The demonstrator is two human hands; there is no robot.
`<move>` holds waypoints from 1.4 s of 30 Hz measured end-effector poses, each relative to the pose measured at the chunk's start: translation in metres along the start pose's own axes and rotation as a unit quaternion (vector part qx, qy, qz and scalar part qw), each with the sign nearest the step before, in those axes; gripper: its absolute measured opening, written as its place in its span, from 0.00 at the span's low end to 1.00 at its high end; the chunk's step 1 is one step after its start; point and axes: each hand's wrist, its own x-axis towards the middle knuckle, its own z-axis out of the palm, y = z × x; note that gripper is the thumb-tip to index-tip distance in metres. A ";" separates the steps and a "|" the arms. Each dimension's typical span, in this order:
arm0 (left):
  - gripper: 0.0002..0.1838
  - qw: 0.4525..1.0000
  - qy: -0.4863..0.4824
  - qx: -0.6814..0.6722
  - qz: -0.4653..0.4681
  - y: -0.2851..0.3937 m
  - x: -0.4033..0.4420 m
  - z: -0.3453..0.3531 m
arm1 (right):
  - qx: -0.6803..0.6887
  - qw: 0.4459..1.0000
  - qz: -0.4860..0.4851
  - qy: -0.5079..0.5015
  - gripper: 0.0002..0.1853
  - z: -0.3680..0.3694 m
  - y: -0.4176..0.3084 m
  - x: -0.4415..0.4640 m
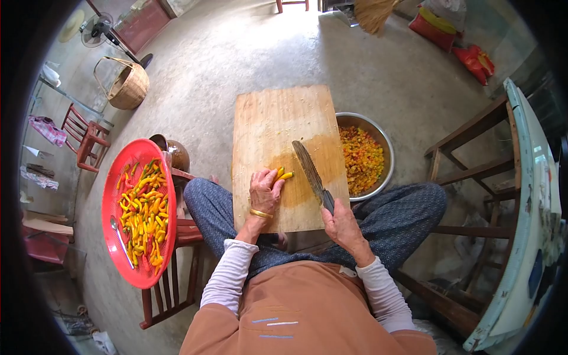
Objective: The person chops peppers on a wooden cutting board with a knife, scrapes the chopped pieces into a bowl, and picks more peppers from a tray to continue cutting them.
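My left hand (265, 190) is closed on a few yellow chili peppers (285, 175), pressing them onto the wooden cutting board (284, 112). Their tips stick out to the right of my fingers. In my right hand (344, 228) is the dark handle of a kitchen knife (309, 168). Its blade points up and away over the board, a little right of the peppers and apart from them. Wet stains and small seeds mark the board. To its right, a metal basin (389, 155) holds chopped chili (360, 160) in red, orange and yellow.
At my left, a red plastic tray (110, 201) of whole chilies rests on a wooden chair (171, 284). Behind it stands a brown jar (177, 155). Farther off are a wicker basket (131, 87) and a fan (100, 29). A light-edged table (503, 284) stands at my right.
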 end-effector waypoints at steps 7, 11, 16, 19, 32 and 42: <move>0.09 0.992 -0.012 0.033 0.120 0.019 -0.005 0.012 | -0.046 0.998 -0.045 0.019 0.14 0.000 -0.008 -0.005; 0.08 0.991 0.005 0.039 0.128 0.020 -0.005 0.019 | -0.069 0.997 -0.042 0.004 0.14 -0.010 -0.023 -0.021; 0.07 0.990 -0.007 0.035 0.139 0.021 -0.004 0.017 | -0.118 0.992 -0.031 -0.036 0.13 -0.021 -0.037 -0.031; 0.08 0.987 -0.001 0.031 0.156 0.021 -0.003 0.017 | -0.161 0.985 -0.024 -0.062 0.13 -0.019 -0.033 -0.029; 0.07 0.986 -0.021 -0.003 0.164 0.037 0.006 0.007 | -0.214 0.972 -0.071 -0.070 0.09 0.001 -0.037 0.008; 0.07 0.991 -0.011 0.002 0.132 0.009 -0.008 0.023 | -0.165 0.985 -0.049 -0.027 0.12 -0.010 -0.020 0.003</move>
